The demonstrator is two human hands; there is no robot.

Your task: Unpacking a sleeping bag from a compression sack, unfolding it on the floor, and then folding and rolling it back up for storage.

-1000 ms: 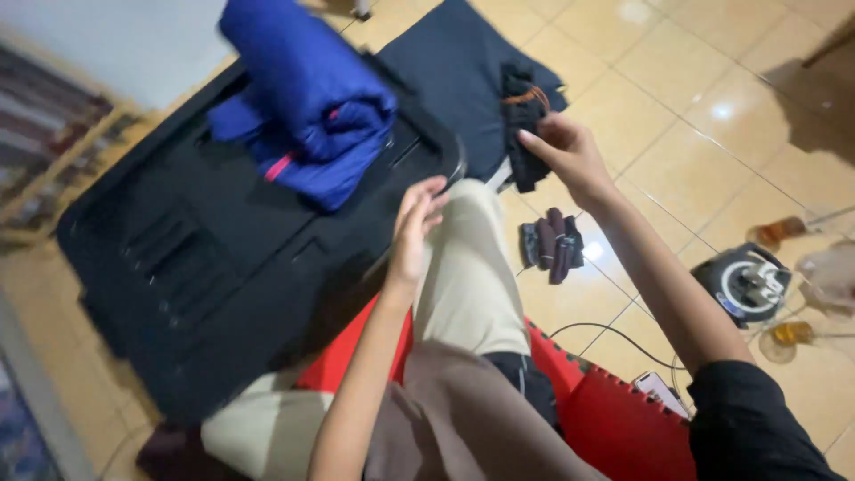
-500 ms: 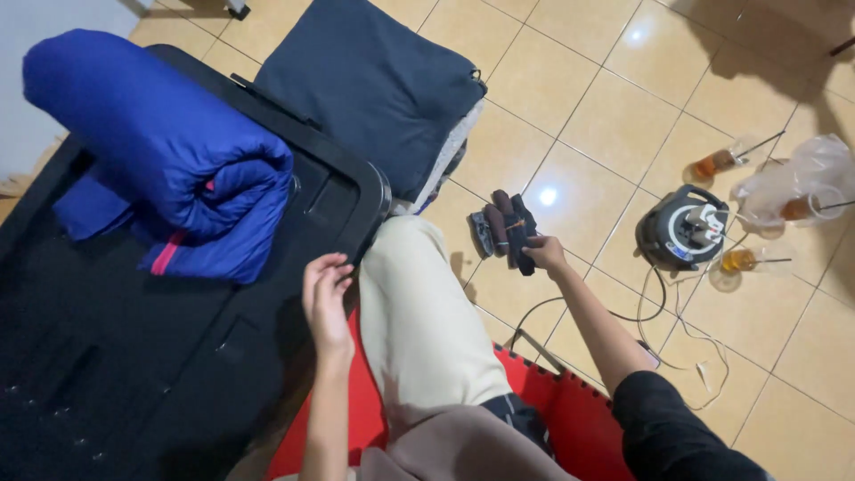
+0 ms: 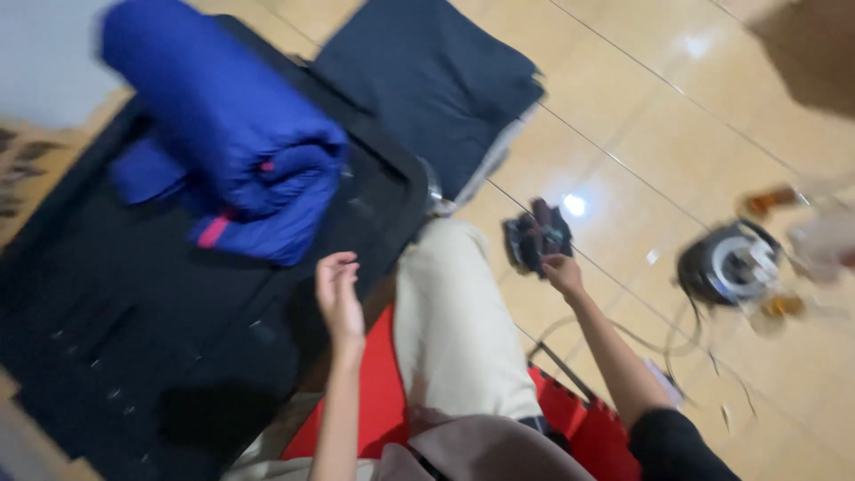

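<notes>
My right hand point(image 3: 561, 272) reaches out over the tiled floor and its fingers pinch the near edge of a small dark bundle point(image 3: 537, 236) lying there. My left hand point(image 3: 338, 292) hovers with fingers loosely apart and holds nothing, just above the near rim of an open black suitcase point(image 3: 134, 356). A rolled blue padded garment with a pink tag point(image 3: 227, 156) lies inside the suitcase, up and left of that hand. My leg in beige trousers point(image 3: 459, 338) stretches between the two hands. The picture is blurred by motion.
A folded dark navy cloth point(image 3: 427, 80) lies on the floor beyond the suitcase. A round black device point(image 3: 730, 263) with a cable sits at the right, with small amber bottles point(image 3: 770, 200) near it. A red object point(image 3: 378, 383) lies under my leg.
My right hand left the dark item by the navy cloth and came down to the bundle on the floor. My left hand stayed near my knee. The view swung.
</notes>
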